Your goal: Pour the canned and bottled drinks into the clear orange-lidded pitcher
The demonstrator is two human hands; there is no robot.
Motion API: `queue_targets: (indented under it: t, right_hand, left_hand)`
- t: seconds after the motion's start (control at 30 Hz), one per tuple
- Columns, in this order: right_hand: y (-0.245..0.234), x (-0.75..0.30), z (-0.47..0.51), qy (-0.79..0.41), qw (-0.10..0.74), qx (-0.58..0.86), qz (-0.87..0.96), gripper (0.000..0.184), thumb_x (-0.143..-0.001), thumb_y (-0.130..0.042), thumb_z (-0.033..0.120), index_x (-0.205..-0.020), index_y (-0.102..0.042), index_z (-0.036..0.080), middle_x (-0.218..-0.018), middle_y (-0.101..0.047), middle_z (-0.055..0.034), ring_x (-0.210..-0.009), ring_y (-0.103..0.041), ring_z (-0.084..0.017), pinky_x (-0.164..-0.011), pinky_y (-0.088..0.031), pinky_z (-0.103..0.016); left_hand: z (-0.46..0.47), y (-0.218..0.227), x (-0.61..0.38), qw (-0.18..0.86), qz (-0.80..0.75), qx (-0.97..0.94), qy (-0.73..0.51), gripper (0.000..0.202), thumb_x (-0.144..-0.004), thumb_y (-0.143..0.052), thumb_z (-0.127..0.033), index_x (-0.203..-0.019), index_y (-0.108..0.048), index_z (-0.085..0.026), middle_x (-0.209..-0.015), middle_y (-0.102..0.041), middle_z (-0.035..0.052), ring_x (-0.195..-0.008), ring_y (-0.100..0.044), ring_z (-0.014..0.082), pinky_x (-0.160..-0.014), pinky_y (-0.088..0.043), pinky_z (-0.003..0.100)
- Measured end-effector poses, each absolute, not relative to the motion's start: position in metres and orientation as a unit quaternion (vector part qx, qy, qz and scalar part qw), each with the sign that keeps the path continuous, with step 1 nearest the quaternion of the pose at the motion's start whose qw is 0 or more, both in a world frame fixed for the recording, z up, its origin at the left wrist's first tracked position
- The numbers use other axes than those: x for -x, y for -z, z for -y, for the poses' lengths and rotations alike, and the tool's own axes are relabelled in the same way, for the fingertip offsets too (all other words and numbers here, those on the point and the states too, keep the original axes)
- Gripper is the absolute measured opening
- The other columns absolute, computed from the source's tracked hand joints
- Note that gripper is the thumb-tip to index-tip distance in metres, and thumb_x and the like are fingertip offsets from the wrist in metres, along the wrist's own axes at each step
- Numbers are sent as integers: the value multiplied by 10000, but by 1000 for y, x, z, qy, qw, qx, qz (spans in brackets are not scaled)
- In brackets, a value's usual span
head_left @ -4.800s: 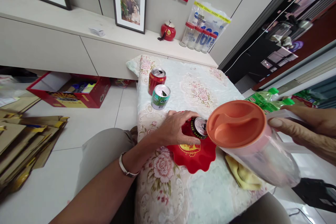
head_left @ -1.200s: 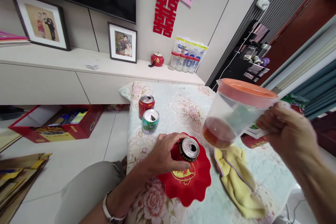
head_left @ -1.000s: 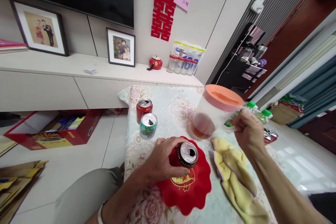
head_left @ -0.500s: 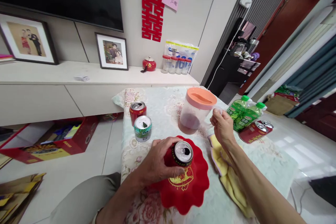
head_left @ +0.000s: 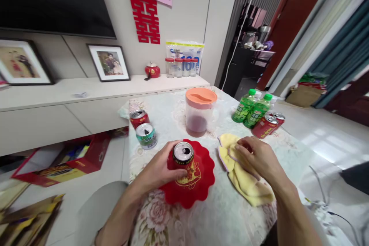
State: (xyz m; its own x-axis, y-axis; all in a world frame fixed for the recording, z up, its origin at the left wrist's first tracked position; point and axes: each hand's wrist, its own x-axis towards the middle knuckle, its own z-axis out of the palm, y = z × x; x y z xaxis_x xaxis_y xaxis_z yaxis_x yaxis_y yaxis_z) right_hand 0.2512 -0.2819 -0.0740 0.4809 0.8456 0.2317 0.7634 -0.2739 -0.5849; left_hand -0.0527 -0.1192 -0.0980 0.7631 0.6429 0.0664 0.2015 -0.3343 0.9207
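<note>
My left hand point(head_left: 161, 169) is wrapped round a red drink can point(head_left: 183, 155) with an opened top. The can stands upright over a red scalloped plate point(head_left: 201, 182) with a gold print; its base is hidden. To the right, my right hand point(head_left: 256, 157) is on a yellow cloth point(head_left: 250, 186), fingers curled and apparently pinching a fold near its top. Beyond the plate stands a clear plastic pitcher point(head_left: 198, 117) with an orange lid and some brownish liquid inside.
A teal-and-silver can point(head_left: 146, 136) and a red can point(head_left: 139, 119) stand at the table's left edge. Green-capped bottles point(head_left: 253, 111) and red cans point(head_left: 265, 127) stand at the right. Behind is a white cabinet point(head_left: 115, 90) with glass jars point(head_left: 178, 68) and framed photos point(head_left: 109, 63).
My right hand has let go of the pitcher's handle and come down to the yellow cloth. My left hand still holds the can. The camera view has shifted.
</note>
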Motion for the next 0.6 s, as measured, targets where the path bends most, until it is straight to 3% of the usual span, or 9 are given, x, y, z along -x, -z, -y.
queue_targets:
  t: [0.13,0.27,0.43,0.6]
  right_hand:
    - [104,-257,285,-28,271,813,515,295,-848,-602,503,-841,-687,220,-904,-672,-93,-777,-640,-276,-720,-439,-408]
    - [119,-262,283,-10,225,817,531,304,-896,-509,488,-762,-631,243,-818,-651,-75,-708,-607,-264,-642,-403,-389]
    - [108,-255,285,2,326,761,561,311,-906,-555,473,-702,-635,251,-753,-642,-47,-681,-602,-230,-645,-418,-373]
    - [83,-237,295,3,439,704,558,283,-913,-645,460,-723,-669,251,-680,-662,0,-569,-575,-170,-584,-432,-332]
  left_hand:
    - [136,98,46,540,-296,-745,-256,890,-685,-898,-429,-1444,-484,-220,-1452,-640,112,-1354,-599,351,-1158,-467,484]
    - [149,101,36,546,-343,-708,-289,830,-684,-886,-417,-1393,-505,-213,-1370,-688,107,-1299,-636,340,-1124,-487,485]
    - [166,103,21,503,-382,-702,-329,604,-719,-801,-326,-1260,-553,-221,-1222,-731,70,-1165,-693,292,-1054,-527,460]
    - [187,105,9,462,-387,-713,-359,570,-723,-777,-272,-1253,-568,-240,-1219,-722,56,-1133,-699,274,-1042,-541,462]
